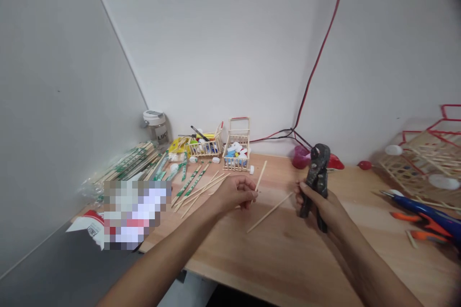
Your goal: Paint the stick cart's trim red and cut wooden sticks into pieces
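Observation:
My left hand [236,193] pinches a thin wooden stick [263,172], which points up and slightly to the right. My right hand [329,208] is closed around the handles of dark, worn pliers [319,168], held upright with the head at the top. Between the hands, a second wooden stick [270,212] lies slantwise on the wooden table [281,268]. Left of my left hand are several bare sticks [201,192] and chopsticks in green-printed wrappers [190,182]. The pliers are apart from the stick I hold.
Two small stick-built carts [236,168] [206,149] with coloured bits stand by the wall. At right are a larger stick cart [414,163], a blue tool [421,208] and orange handles [428,225]. At left lie a chopstick bundle [126,168] and a jar [157,127].

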Motion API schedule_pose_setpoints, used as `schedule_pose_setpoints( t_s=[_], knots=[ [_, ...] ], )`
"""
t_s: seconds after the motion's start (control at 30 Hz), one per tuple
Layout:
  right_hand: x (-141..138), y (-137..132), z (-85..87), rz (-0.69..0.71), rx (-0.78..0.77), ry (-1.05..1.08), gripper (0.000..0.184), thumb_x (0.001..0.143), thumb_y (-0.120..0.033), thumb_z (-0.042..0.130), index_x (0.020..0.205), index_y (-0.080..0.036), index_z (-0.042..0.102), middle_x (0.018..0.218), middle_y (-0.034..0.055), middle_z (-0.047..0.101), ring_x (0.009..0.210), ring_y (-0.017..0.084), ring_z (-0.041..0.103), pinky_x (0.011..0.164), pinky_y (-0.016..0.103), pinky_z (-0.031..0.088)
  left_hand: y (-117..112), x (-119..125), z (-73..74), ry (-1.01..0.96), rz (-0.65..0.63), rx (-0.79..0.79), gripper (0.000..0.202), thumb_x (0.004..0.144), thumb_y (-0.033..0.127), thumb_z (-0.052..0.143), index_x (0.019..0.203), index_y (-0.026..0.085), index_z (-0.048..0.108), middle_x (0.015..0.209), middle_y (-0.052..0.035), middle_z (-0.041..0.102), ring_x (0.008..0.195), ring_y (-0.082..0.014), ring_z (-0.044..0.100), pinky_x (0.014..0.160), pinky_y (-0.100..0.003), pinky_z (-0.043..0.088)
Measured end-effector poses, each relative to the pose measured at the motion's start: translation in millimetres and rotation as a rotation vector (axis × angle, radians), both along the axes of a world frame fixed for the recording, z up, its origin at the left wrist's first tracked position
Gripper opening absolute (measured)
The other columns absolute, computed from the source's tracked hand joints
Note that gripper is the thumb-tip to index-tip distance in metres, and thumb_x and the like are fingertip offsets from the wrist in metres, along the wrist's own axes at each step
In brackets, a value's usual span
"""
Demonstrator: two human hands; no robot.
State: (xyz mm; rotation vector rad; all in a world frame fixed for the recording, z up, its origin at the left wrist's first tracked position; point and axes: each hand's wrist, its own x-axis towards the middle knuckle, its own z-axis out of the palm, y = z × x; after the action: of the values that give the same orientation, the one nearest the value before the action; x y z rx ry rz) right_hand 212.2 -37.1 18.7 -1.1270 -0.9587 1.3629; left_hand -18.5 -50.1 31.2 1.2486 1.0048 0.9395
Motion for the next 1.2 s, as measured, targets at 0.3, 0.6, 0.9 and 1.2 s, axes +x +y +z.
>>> schedule_pose_setpoints(
  t_s=[0.3,0.6,0.9,1.2],
  knots=[
    [4,3,-10.3,0.064,0.037,-0.013,0.048,0.062,-0.05,0.079,0.089,-0.018,0.056,0.065,-0.0015,0.055,0.053,0.013,0.05,0.041,0.025,0.043,29,-4,40.9,0.145,0.185,0.203,0.026,0.071,0.014,0.06,0.096,0.014,0.051,0.05,0.0082,0.054,0.038,-0.0071,0.049,0.04,-0.017,0.039],
    [5,5,-10.8,0.069,0.074,-0.105,0.046,0.066,-0.053,0.075,0.084,-0.015,0.058,0.066,0.0011,0.058,0.053,0.013,0.051,0.043,0.024,0.041,102,-22,69.5,0.586,0.221,0.055,0.021,0.077,0.012,0.057,0.057,0.014,0.051,0.037,0.0067,0.044,0.033,-0.0041,0.037,0.04,-0.016,0.03],
    [2,1,-1.7,0.045,0.041,-0.067,0.051,0.062,-0.054,0.078,0.088,-0.016,0.057,0.068,0.0008,0.059,0.054,0.013,0.052,0.044,0.024,0.041,124,-11,78.3,0.781,0.081,-0.148,0.025,0.071,0.016,0.061,0.047,0.011,0.056,0.034,0.0024,0.043,0.032,-0.0048,0.034,0.038,-0.018,0.023],
    [2,-3,4.3,0.041,0.048,-0.047,0.052,0.061,-0.054,0.078,0.09,-0.016,0.057,0.068,0.0011,0.06,0.052,0.013,0.052,0.044,0.025,0.042,115,-14,86.0,0.772,0.047,-0.122,0.032,0.065,0.03,0.072,0.046,0.013,0.053,0.032,0.0032,0.039,0.032,-0.0047,0.032,0.037,-0.019,0.02]
  ],
)
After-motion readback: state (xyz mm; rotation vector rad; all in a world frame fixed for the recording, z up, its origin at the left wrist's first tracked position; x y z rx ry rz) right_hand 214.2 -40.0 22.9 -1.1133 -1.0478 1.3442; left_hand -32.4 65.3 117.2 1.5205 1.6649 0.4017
